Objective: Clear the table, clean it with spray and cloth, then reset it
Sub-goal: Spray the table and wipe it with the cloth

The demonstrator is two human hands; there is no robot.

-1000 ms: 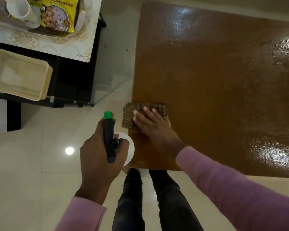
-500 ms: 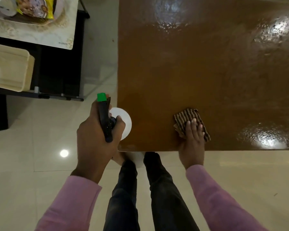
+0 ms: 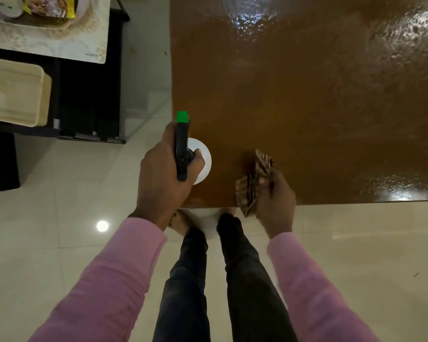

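Cream tray [image 3: 15,91] on dark stand left of brown table [image 3: 307,95], appears empty; snack packet [image 3: 50,7] beyond, cut off by frame; left hand [image 3: 162,174] clenched round spray bottle [image 3: 182,149] at table's near-left corner; right hand [image 3: 276,201] grasps bunched striped cloth [image 3: 253,180] over near edge, blurred.

Left hand [image 3: 163,174] grips spray bottle [image 3: 183,149]; right hand [image 3: 276,201] bunches cloth [image 3: 253,183] (striped) over table [image 3: 307,95] edge

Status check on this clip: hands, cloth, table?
Left hand shut on spray bottle. Right hand shut on bunched cloth at table near edge. Tabletop wet, nothing in the way.
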